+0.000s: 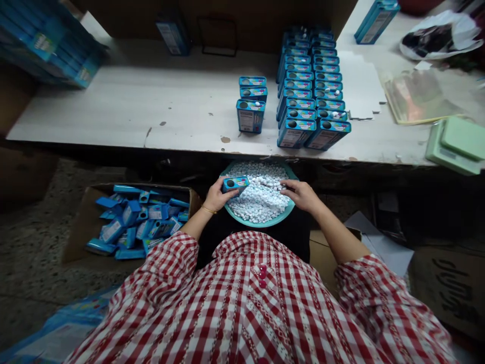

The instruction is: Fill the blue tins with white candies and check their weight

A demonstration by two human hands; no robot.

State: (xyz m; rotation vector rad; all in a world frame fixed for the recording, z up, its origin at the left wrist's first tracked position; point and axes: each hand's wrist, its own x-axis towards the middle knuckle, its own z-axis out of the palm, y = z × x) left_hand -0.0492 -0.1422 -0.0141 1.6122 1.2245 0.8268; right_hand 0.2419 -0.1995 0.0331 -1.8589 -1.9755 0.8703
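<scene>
My left hand (pixel 215 196) is closed around a small blue tin (pixel 238 182), whose top has a dark round hole. The tin is held over the left side of a turquoise basin (pixel 261 223) full of small white candies (pixel 259 206). At the basin's right side, my right hand (pixel 299 195) reaches over the candies with its fingers pressed together. Something small and dark seems to be at those fingertips, too unclear to name. Beyond the basin, three similar tins (pixel 251 117) stand in a short row on the white table (pixel 182 111).
Two long rows of blue tins (pixel 297 132) stand farther right on the table, some with candies on top. A green scale (pixel 460 144) sits at the right edge, near a plastic sleeve (pixel 420 98). On the floor at left, a cardboard box (pixel 81 227) holds many jumbled blue tins.
</scene>
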